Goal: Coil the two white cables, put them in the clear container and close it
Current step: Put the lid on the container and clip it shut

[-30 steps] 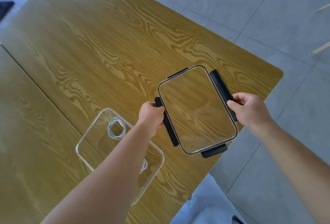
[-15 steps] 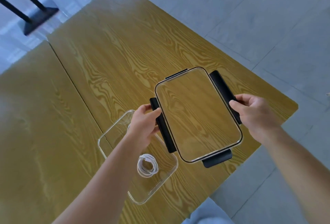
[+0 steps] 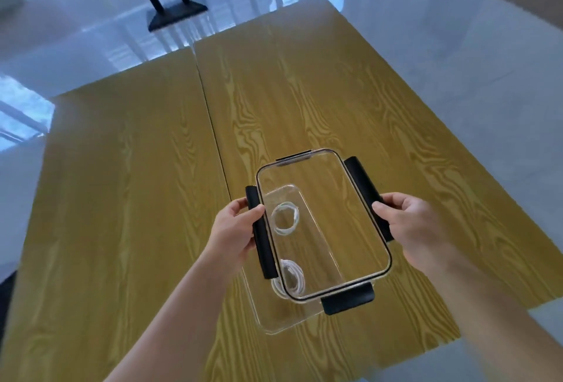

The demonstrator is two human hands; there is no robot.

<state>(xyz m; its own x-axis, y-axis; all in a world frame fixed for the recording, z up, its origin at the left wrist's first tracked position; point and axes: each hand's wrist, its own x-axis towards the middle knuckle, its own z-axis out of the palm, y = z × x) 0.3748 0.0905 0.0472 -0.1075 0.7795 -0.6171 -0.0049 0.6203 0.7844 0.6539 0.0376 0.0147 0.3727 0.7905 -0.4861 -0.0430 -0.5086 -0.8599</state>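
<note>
Since the lid [image 3: 323, 223] is held in the air, offset up and to the right of the container [image 3: 283, 319], the main risk is a crooked landing: one corner seats, the opposite edge rides on the rim, and the black clips won't latch. All four clips look flipped outward; if one folds under during the drop, it'll jam between lid and rim. The clear plastic also makes edges hard to read, so misjudging the overlap is likely.

Left hand [image 3: 234, 234] is wrapped around the left long-side clip [image 3: 262, 244], right hand [image 3: 409, 226] around the right one [image 3: 365, 186]; both closed on the lid.

The container sits on the wooden surface [image 3: 137, 199], open. Inside are both white cables, each coiled: far coil [image 3: 285, 218] near the back end, near coil [image 3: 289, 279] toward the front, well apart, both lying flat. Neither seems to poke above the rim, so pinching looks unlikely.
</note>
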